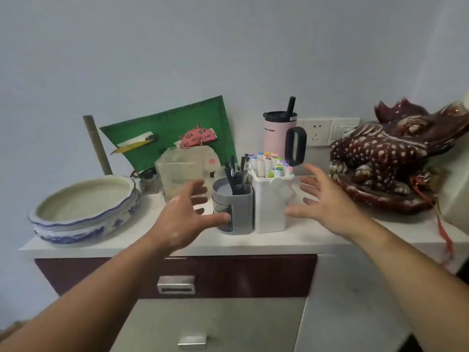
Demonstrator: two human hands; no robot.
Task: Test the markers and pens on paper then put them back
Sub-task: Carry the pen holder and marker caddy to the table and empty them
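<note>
A grey pen holder (241, 209) with several dark pens (237, 176) stands on the white cabinet top (253, 240). Touching its right side is a white marker box (270, 207) full of pastel-capped markers (269, 163). My left hand (186, 214) reaches with spread fingers to the left of the grey holder; its thumb touches the holder's front. My right hand (327, 209) is spread just right of the white box, the fingertips close to its side. Neither hand holds anything. No paper for testing is in view.
A blue-and-white ceramic basin (83, 209) sits at the left, a cloudy plastic container (177, 171) and green cutting mat (172, 130) behind. A pink tumbler (278, 135) stands at the back, a dark red toad figure (385, 158) at the right. Drawers (177, 284) lie below.
</note>
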